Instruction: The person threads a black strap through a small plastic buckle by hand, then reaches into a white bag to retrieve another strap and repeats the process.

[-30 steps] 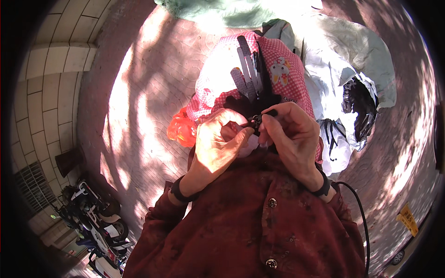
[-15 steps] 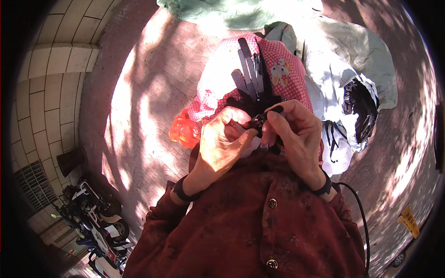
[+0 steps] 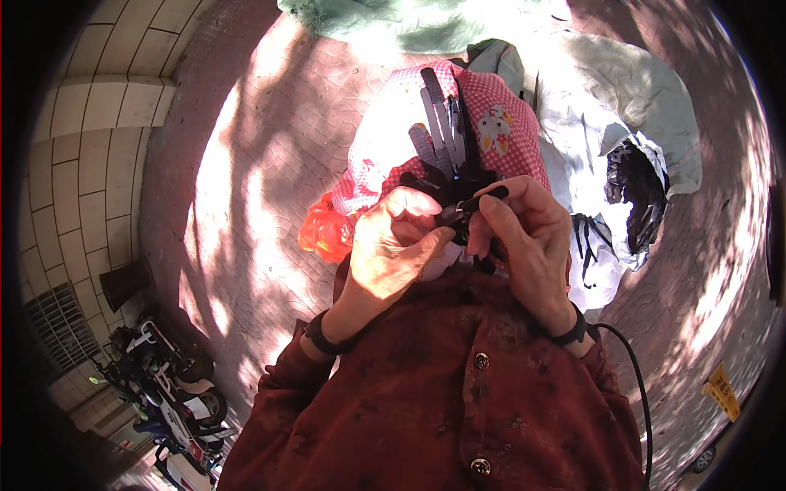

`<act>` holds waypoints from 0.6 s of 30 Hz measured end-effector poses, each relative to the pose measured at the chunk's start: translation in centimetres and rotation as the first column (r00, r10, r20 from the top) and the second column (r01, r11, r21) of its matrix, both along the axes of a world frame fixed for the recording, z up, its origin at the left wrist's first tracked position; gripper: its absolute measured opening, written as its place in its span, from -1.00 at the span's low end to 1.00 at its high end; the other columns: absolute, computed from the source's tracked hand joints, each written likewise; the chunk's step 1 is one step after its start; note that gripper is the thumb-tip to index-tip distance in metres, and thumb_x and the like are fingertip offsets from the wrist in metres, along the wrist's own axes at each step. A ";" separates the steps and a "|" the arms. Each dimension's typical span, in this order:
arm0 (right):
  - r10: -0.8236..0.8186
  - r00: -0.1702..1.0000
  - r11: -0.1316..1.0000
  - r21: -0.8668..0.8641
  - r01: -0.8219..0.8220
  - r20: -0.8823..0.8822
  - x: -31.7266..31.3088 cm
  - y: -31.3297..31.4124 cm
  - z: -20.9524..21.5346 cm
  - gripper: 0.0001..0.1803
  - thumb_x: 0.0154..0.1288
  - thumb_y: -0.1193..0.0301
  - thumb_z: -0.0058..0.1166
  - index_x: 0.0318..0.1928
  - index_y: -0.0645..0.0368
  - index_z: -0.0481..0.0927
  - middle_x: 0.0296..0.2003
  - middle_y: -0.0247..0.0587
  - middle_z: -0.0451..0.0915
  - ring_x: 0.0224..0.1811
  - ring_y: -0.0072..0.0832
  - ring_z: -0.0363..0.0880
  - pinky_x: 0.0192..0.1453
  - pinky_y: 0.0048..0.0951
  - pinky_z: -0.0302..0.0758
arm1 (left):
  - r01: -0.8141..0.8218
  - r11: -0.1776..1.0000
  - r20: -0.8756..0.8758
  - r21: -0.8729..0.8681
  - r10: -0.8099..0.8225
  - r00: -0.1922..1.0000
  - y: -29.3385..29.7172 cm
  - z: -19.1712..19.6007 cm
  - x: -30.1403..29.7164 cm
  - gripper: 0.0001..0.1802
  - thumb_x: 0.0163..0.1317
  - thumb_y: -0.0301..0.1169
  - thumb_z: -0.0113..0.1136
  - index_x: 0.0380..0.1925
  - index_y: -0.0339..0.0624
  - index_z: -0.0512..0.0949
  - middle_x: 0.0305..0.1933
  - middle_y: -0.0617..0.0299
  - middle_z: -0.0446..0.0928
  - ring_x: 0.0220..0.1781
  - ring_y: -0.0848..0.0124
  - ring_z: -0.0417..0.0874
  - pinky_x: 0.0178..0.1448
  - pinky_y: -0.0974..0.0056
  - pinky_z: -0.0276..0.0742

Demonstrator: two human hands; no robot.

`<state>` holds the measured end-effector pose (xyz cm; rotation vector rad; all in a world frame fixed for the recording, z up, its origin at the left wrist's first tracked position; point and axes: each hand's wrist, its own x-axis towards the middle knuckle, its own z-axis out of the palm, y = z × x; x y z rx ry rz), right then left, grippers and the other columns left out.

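In front of my chest, my left hand (image 3: 389, 245) pinches one end of a small dark piece with a shiny metal fitting (image 3: 461, 213) between thumb and fingers. My right hand (image 3: 528, 237) grips a black strap-like end (image 3: 491, 194) joined at that metal part. Just beyond the hands, several long flat dark strips (image 3: 438, 123) lie in a bundle on a pink checked cloth (image 3: 520, 106) with a white rabbit patch (image 3: 494, 129). The fingertips partly hide the held piece, and its exact kind cannot be made out.
An orange plastic bag (image 3: 327, 231) lies left of the cloth. To the right are white sacking (image 3: 565, 131) and a black plastic bag (image 3: 637, 196). Pale green sheeting (image 3: 409, 24) spreads at the far side. Parked motorbikes (image 3: 176, 393) stand lower left by a tiled wall (image 3: 90, 172).
My right hand has shifted slightly right, away from the left. The metal fitting between the hands shows a little more. My left hand has barely moved.
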<state>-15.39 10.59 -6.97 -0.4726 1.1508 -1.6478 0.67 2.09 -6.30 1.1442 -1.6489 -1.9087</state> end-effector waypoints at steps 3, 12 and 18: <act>-0.005 1.000 1.000 0.002 0.005 -0.001 0.0 0.0 0.1 -0.90 0.42 0.51 0.06 -0.19 0.31 0.56 -0.47 -0.27 0.62 -0.51 -0.65 0.57 -0.45 -0.64 0.45 | 0.047 0.998 -0.031 0.031 -0.046 0.998 -0.6 -0.7 0.7 -0.71 0.22 -0.66 0.27 -0.09 -0.22 0.46 -0.29 0.28 0.55 -0.32 0.62 0.62 -0.23 0.49 0.56; -0.007 0.997 1.000 -0.003 0.007 -0.078 0.6 0.0 0.0 -0.94 0.39 0.54 0.09 -0.21 0.29 0.56 -0.49 -0.34 0.61 -0.52 -0.72 0.54 -0.47 -0.68 0.40 | 0.049 0.957 -0.203 0.284 0.010 0.979 -0.9 0.0 0.5 -0.80 0.23 -0.65 0.27 -0.18 -0.26 0.50 -0.27 0.23 0.64 -0.30 0.62 0.59 -0.25 0.45 0.52; 0.009 0.989 1.000 0.015 -0.007 -0.146 0.8 -0.1 0.4 -0.96 0.39 0.55 0.09 -0.21 0.28 0.56 -0.48 -0.38 0.59 -0.52 -0.74 0.52 -0.48 -0.70 0.38 | 0.106 0.984 0.013 0.140 -0.109 0.994 -1.4 1.0 0.3 -0.90 0.33 -0.49 0.24 -0.22 -0.28 0.58 -0.40 0.31 0.61 -0.37 0.63 0.55 -0.34 0.45 0.47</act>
